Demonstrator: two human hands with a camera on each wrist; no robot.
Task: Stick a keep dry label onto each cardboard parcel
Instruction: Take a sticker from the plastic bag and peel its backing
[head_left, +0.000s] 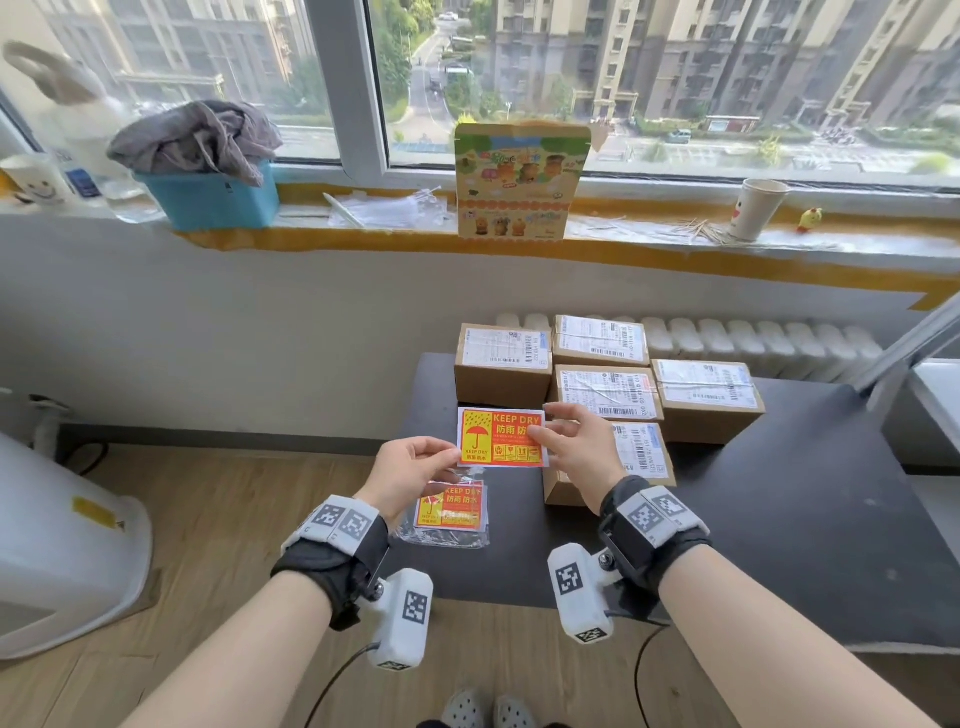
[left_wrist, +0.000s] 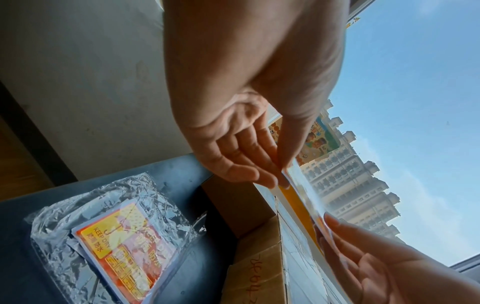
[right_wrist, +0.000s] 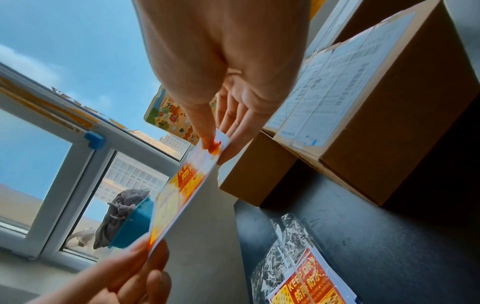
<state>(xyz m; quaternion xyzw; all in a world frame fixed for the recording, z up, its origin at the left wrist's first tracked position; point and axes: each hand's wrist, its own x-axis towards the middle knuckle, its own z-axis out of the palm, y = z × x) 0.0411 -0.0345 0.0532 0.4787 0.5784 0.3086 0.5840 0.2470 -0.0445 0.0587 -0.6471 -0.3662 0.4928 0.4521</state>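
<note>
A keep dry label (head_left: 501, 437) is being held up flat in the centre of the head frame, above the near edge of the dark counter (head_left: 779, 519). Its left edge is being pinched in the grip of the left hand (head_left: 410, 470), its upper right corner in the grip of the right hand (head_left: 576, 447). Behind it, five cardboard parcels (head_left: 608, 389) are being kept together on the counter, each carrying a white shipping slip; the nearest one (head_left: 641, 457) is being partly hidden by the right hand. Below the label, a clear bag of spare labels (head_left: 452, 512) is lying on the counter. Along the windowsill in the upper frame, a blue basket (head_left: 208, 200) with grey cloth, a cartoon card (head_left: 514, 182) and a paper cup (head_left: 758, 208) are being kept.
</note>
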